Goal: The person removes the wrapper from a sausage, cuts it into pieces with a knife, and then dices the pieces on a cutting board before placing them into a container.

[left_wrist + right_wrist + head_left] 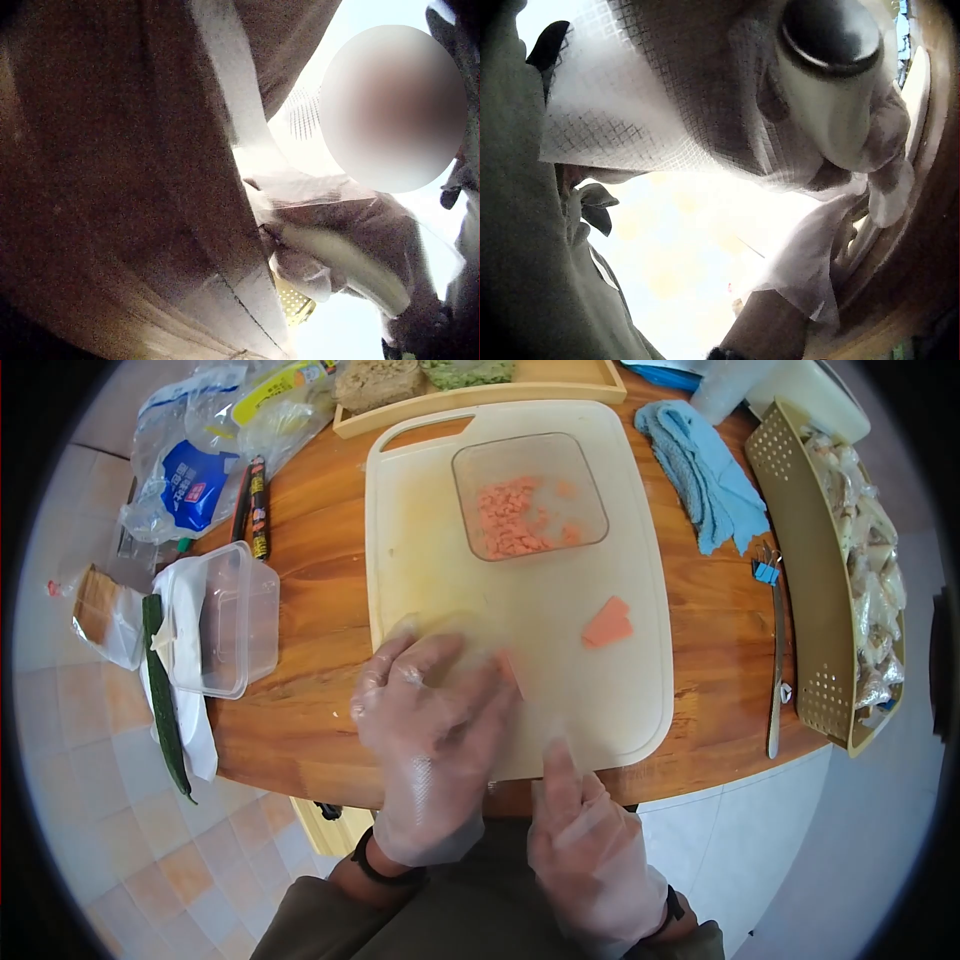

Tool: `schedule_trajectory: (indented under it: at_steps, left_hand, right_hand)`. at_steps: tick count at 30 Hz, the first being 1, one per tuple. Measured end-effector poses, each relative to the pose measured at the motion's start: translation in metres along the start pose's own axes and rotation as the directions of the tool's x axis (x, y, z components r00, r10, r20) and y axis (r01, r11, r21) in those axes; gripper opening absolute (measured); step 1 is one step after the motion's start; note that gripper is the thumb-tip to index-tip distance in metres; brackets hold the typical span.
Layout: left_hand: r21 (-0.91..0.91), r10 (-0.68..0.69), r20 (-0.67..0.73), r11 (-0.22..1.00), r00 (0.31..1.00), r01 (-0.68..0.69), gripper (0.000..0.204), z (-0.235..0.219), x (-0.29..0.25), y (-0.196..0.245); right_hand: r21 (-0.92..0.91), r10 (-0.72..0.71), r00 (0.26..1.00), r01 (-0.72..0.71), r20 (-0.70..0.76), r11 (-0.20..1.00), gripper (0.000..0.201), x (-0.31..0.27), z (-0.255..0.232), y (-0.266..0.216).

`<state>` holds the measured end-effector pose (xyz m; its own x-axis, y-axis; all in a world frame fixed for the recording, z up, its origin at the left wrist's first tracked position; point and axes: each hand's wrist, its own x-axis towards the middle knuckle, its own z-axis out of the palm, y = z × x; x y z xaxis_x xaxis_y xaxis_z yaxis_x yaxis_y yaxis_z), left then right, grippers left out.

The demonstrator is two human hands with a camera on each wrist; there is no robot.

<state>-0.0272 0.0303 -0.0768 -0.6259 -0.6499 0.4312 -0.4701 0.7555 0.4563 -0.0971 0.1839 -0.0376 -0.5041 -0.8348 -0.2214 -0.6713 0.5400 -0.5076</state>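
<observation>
A cream cutting board (420,575) lies on the wooden table. My gloved left hand (430,725) is over its front left part, fingers bent and holding down a pink ham slice (510,672) that shows at the fingertips. At the front edge my gloved right hand (590,850) grips a knife by its pale handle (829,112), which has a dark round end cap; the index finger points forward along it. The blade is blurred in the head view. Further back on the board, a clear container (578,455) holds pink diced ham (515,515). Two overlapping ham pieces (608,623) lie at right.
Left of the board are a clear plastic box (262,615), a cucumber (165,700) and plastic packaging (190,485). A wooden tray (560,390) is behind it. At right are a blue cloth (705,480), a long metal utensil (776,680) and a perforated bin (800,575).
</observation>
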Motion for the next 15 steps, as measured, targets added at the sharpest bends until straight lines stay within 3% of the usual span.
schedule_trajectory:
  at_steps: [4, 7, 8, 10, 11, 12, 14, 15]
  left_hand:
    - [0.003, -0.019, 0.049, 1.000, 0.999, 0.019, 0.026, -0.004, 0.001, 0.004]
    - [-0.015, -0.041, 0.073, 0.999, 0.996, 0.042, 0.024, -0.003, -0.002, 0.003]
    - [-0.021, -0.068, 0.072, 0.997, 0.995, 0.070, 0.024, -0.003, -0.003, 0.003]
    - [0.021, 0.004, 0.124, 1.000, 0.992, -0.006, 0.023, -0.008, -0.002, 0.002]
    - [0.068, 0.058, 0.173, 0.995, 0.983, -0.071, 0.023, -0.010, -0.002, 0.002]
    - [0.064, 0.066, 0.178, 0.995, 0.982, -0.078, 0.023, -0.009, -0.004, 0.002]
    - [-0.009, -0.064, 0.124, 0.998, 0.990, 0.066, 0.023, -0.006, -0.005, 0.003]
    - [-0.013, -0.057, 0.127, 0.998, 0.990, 0.059, 0.023, -0.005, -0.005, 0.004]
  right_hand:
    - [-0.058, 0.024, 0.999, -0.023, 0.023, 0.998, 0.061, 0.002, -0.001, -0.002]
    - [-0.136, -0.044, 0.998, 0.048, 0.032, 0.990, 0.057, 0.003, 0.002, 0.001]
    - [-0.212, -0.114, 0.993, 0.106, -0.026, 0.971, 0.057, 0.002, 0.006, 0.002]
    - [-0.293, -0.177, 0.980, 0.143, -0.090, 0.945, 0.056, 0.000, 0.012, 0.006]
    - [-0.631, -0.312, 0.945, 0.181, -0.102, 0.755, 0.061, -0.003, 0.014, 0.008]
    - [-0.877, -0.434, 0.899, 0.164, -0.055, 0.451, 0.066, -0.004, 0.014, 0.010]
    - [-0.879, -0.409, 0.907, 0.111, -0.100, 0.463, 0.065, -0.003, 0.014, 0.006]
    - [-0.880, -0.389, 0.910, 0.065, -0.141, 0.471, 0.064, -0.002, 0.014, 0.003]
